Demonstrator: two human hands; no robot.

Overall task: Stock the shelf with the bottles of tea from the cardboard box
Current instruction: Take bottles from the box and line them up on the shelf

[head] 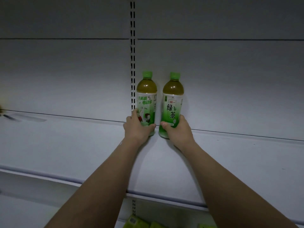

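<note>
The white shelf (65, 142) stretches before us. Our left hand (137, 127) grips one tea bottle (146, 96) upright; at its three o'clock, our right hand (178, 131) grips another bottle (172, 102).

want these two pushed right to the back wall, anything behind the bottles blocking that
Nothing visible. The left hand and right hand each hold a bottle upright, far back on the shelf; the strip behind them looks bare, though the bottles hide part of it.
</note>
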